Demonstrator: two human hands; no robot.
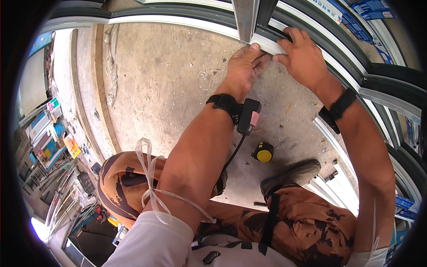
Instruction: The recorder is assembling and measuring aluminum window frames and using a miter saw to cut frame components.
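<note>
A white and dark-grey window frame [267, 43] crosses the far side of the floor, with an upright bar [246, 20] meeting it at a corner. At that corner my left hand [242, 69] is closed on the frame's near white edge, thumb on top and fingers curled beneath. Just to the right, my right hand [304, 58] grips the same frame, its fingers bent over the top and its thumb on the near side. The fingertips of both hands are partly hidden by the frame. On each wrist sits a black strap with a small box.
A yellow-and-black tape measure [264, 152] lies on the concrete floor [164, 80] near my shoe [293, 175]. White profiles [336, 187] are on the floor at the right. More framed panels [391, 82] stand along the right side. Clutter and metal strips [58, 178] fill the left.
</note>
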